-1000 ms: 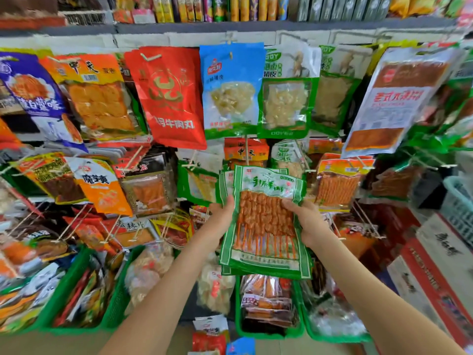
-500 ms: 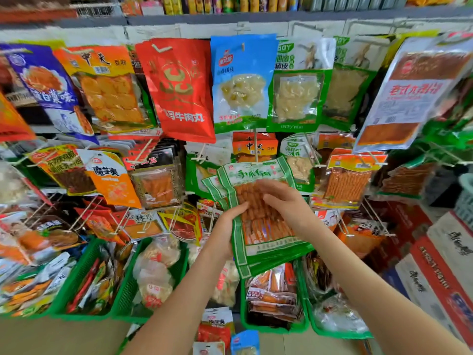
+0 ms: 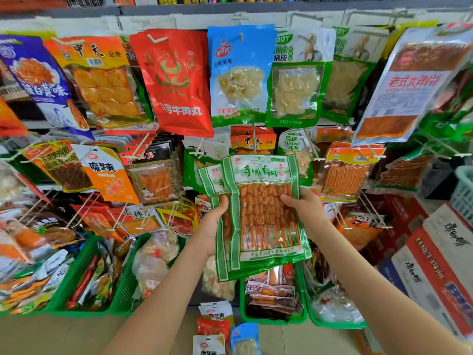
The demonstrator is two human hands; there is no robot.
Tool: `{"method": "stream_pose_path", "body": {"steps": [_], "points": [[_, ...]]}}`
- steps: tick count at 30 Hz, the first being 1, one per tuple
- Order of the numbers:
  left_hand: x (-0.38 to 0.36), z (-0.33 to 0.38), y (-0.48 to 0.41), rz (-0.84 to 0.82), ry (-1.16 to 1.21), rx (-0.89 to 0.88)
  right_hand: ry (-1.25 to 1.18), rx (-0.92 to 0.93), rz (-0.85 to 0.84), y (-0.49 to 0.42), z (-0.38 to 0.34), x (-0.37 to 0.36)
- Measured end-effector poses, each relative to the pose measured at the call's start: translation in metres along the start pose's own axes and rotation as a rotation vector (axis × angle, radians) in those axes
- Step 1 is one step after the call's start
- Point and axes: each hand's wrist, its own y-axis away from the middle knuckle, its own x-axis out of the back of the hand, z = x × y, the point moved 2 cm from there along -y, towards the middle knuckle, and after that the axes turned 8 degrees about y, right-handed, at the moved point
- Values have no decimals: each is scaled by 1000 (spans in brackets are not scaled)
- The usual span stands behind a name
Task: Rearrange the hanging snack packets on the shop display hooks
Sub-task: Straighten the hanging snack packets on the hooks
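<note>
A stack of green-edged packets of orange skewers (image 3: 263, 211) is held upright in front of the display, below a bare metal hook (image 3: 254, 139). My left hand (image 3: 213, 226) grips the stack's left edge, thumb on the front. My right hand (image 3: 304, 206) grips its right edge, thumb across the clear window. Around them hang a red packet (image 3: 176, 80), a blue packet (image 3: 240, 73) and green-and-white packets (image 3: 297, 78) on the top row of hooks.
Green baskets (image 3: 84, 285) of loose snacks line the bottom of the display. Several packets (image 3: 215, 326) lie on the floor below. Printed cartons (image 3: 435, 265) stand stacked at the right, with a pale blue basket (image 3: 463, 193) above them.
My right hand moved off the front of the stack to its right edge. The stack was squared and lifted closer to the hook.
</note>
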Motion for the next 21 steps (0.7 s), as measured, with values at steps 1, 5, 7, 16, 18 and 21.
{"method": "stream_pose_path", "body": {"steps": [1, 5, 7, 16, 18, 21], "points": [[2, 0, -2, 5, 1, 3, -42, -20, 25, 0, 1, 4], [-8, -2, -9, -61, -92, 10, -44, -14, -100, 3, 6, 2], [-26, -2, -1, -138, -233, 33, 83, 28, -140, 5, 9, -9], [-26, -29, -27, -221, -657, 48, 699, 450, 46, 7, -1, 42], [-33, -34, -26, -246, -709, 41, 635, 375, -65, 9, 3, 52], [-45, -39, -29, -270, -747, 15, 642, 244, -124, 9, 16, 71]]}}
